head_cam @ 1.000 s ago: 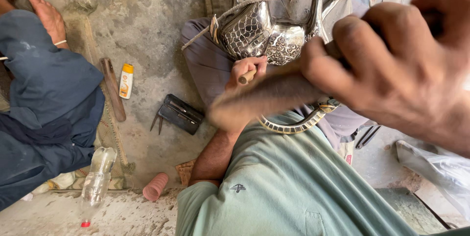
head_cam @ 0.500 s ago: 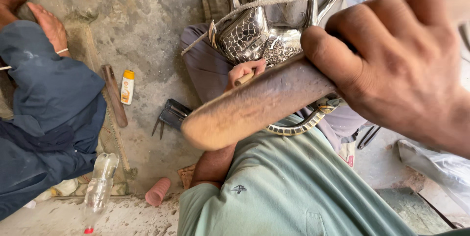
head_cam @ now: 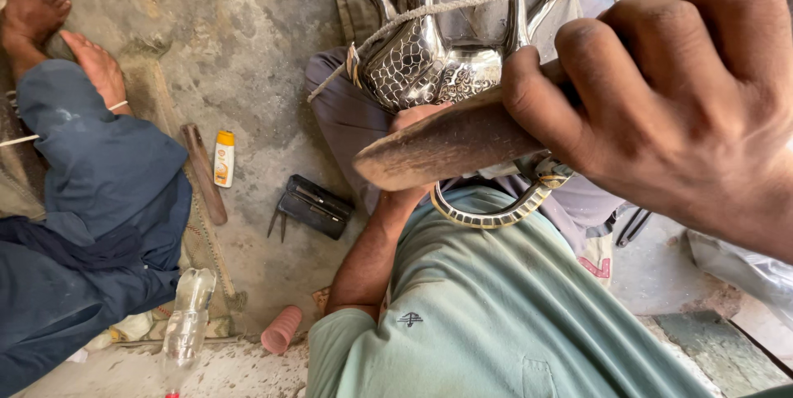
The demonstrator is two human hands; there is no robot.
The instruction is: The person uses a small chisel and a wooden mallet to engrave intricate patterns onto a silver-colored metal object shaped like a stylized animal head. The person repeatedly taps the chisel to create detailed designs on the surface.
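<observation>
Right hand (head_cam: pixel 677 109), at 2 o'clock and close to the lens: fingers wrapped tight round a worn wooden mallet (head_cam: pixel 450 146), rounded end pointing toward 9 o'clock. Left hand (head_cam: pixel 413 121), near centre, mostly hidden behind the mallet — appears closed against the silver embossed piece (head_cam: pixel 429 68), though what it grips cannot be told. Silver piece at 12 o'clock, resting on the lap: scale-patterned body, polished curved arms rising out of frame, a cord (head_cam: pixel 446 10) stretched across from 10 toward 1 o'clock. Curved metal band (head_cam: pixel 496 212) with striped edge just below the mallet, over the green shirt (head_cam: pixel 496 315).

On the concrete floor (head_cam: pixel 256 43), 9 o'clock side — wooden stick (head_cam: pixel 204 171), small yellow-and-white tube (head_cam: pixel 223 158) just beside it, dark folding tool (head_cam: pixel 310 206) nearer centre. Clear plastic bottle (head_cam: pixel 188 319) and pink cup (head_cam: pixel 282 329) lying at 7 o'clock.

Another person at far 9 o'clock: dark blue trousers (head_cam: pixel 91 216), bare feet (head_cam: pixel 49 26) at 10 o'clock, well apart from the work.
</observation>
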